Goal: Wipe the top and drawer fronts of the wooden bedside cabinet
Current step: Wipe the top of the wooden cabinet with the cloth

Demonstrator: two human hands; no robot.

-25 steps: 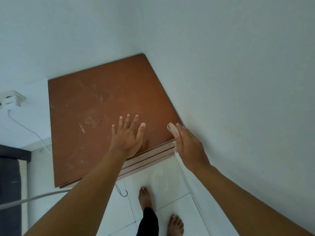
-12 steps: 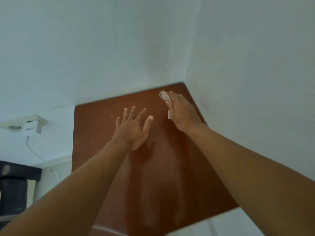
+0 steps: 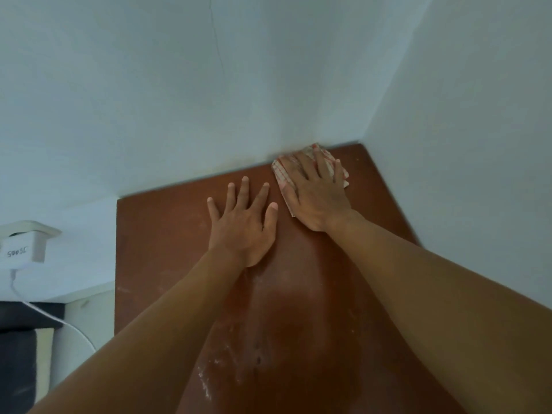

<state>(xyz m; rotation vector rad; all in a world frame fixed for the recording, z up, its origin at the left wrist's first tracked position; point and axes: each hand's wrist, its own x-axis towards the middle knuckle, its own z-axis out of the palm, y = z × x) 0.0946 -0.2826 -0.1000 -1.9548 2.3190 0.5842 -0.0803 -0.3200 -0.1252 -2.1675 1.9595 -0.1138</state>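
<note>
The reddish-brown wooden top of the bedside cabinet [image 3: 167, 234] fills the lower middle of the view, with pale dust smears near me. My right hand [image 3: 316, 189] lies flat with straight fingers on a folded white cloth with red stripes [image 3: 328, 158], pressing it onto the top at the far right corner by the walls. My left hand [image 3: 243, 225] rests flat on the wood just left of it, fingers spread, holding nothing. The drawer fronts are out of view.
White walls meet in a corner behind and to the right of the cabinet. A white charger [image 3: 25, 246] sits in a wall socket at the left, its cable [image 3: 50, 319] hanging down. A dark piece of furniture [image 3: 15, 354] stands at the lower left.
The view rose from the cabinet's front edge to its back. My right hand carried the cloth from the front right edge to the far corner and flattened onto it. My left hand slid forward.
</note>
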